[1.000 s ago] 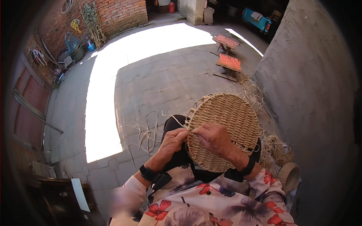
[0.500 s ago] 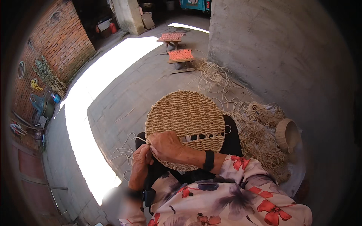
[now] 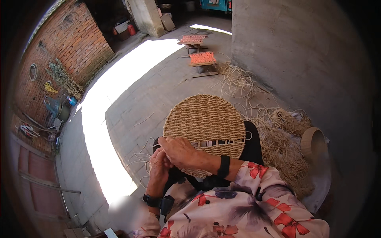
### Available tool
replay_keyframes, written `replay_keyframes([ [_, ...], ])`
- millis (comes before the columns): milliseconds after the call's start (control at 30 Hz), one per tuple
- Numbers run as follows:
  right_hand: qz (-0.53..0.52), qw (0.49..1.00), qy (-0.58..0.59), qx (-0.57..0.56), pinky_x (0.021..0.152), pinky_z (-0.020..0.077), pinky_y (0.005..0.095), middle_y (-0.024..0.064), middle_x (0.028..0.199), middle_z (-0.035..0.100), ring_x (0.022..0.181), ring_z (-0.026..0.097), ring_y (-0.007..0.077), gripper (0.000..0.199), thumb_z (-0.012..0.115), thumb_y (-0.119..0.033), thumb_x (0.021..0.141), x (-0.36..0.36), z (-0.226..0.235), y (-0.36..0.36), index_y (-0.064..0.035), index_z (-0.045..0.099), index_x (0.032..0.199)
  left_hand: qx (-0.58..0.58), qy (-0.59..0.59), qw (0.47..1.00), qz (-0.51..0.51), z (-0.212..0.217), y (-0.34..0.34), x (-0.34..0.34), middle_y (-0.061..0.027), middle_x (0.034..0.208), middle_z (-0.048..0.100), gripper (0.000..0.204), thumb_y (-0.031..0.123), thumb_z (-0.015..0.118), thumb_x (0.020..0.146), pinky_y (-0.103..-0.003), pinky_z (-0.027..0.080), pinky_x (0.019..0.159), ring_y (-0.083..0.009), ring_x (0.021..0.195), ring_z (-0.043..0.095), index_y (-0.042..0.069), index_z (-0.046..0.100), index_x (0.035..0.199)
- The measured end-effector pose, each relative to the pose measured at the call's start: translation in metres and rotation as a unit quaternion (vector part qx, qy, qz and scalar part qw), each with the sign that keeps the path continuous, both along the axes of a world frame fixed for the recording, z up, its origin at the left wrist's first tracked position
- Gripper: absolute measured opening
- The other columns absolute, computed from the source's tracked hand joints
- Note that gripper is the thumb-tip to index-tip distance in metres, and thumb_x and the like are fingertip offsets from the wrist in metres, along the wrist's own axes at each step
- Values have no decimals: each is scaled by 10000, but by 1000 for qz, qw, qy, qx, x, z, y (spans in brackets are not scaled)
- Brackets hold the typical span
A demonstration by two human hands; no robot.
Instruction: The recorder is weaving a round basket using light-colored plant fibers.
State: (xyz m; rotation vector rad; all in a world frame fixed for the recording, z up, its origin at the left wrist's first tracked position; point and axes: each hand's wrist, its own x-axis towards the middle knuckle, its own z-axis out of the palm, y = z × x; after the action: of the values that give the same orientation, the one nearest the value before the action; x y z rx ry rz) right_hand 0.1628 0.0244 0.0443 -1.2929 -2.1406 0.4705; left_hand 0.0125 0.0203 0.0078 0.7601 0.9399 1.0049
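A round mat (image 3: pixel 204 119) of tan woven cord lies tilted across my lap. A band of open gaps (image 3: pixel 216 143) crosses its lower part, with upright strands in it. My right hand (image 3: pixel 178 151) reaches over to the mat's left rim, its fingers closed in a pinch on a thin cord. Just below and touching it, my left hand (image 3: pixel 159 168) is closed too; whatever lies between its fingers is hidden. Pale cord loops (image 3: pixel 143 158) hang loose beside my hands on the left. Another small cord loop (image 3: pixel 249 135) sticks out at the mat's right edge.
A big tangle of cord (image 3: pixel 283 146) is heaped at my right, beside a round tan basket-like piece (image 3: pixel 313 142). Two low stools (image 3: pixel 202 58) with orange-red woven tops stand ahead. A grey wall (image 3: pixel 293 51) rises at the right; a brick wall (image 3: pixel 75 35) is at the far left.
The whole view has shifted, so the scene sits further right. My fingers have moved slightly at the mat's left rim, and the two hands now press closer together.
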Motion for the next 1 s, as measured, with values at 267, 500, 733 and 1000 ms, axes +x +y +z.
replay_keyframes([
  [267, -24, 993, -77, -81, 629, 489, 531, 205, 708, 642, 667, 628, 448, 161, 595, -190, 900, 71, -4, -64, -40, 542, 875, -35, -69, 997, 0, -1, 0, 3, 61, 652, 422, 80, 165, 577, 941, -238, 405, 508, -53, 533, 400, 85, 583, 949],
  [500, 60, 887, 303, -343, 515, 421, 257, 1, 603, 508, 552, 503, 51, 243, 539, -195, 1007, 101, 17, -51, 9, 668, 1035, 2, -83, 997, -7, -11, 1, -1, 60, 672, 428, 92, 154, 572, 957, -230, 398, 513, -50, 550, 400, 63, 575, 967],
  [733, 151, 893, 326, -271, 558, 454, 237, 35, 673, 593, 586, 550, 67, 249, 511, -169, 1005, 22, 56, -2, 15, 660, 1086, 76, 8, 996, 34, -14, -11, 11, 36, 682, 520, 186, 202, 592, 965, -224, 437, 545, -64, 602, 517, 38, 602, 1051],
  [1000, 255, 870, 337, -253, 698, 531, 325, 109, 835, 686, 732, 653, 160, 372, 542, -304, 985, 2, 73, -4, -12, 636, 1197, 335, 153, 898, 242, -45, -10, 31, 35, 673, 532, 276, 302, 541, 998, -225, 407, 510, -70, 589, 509, 53, 623, 910],
])
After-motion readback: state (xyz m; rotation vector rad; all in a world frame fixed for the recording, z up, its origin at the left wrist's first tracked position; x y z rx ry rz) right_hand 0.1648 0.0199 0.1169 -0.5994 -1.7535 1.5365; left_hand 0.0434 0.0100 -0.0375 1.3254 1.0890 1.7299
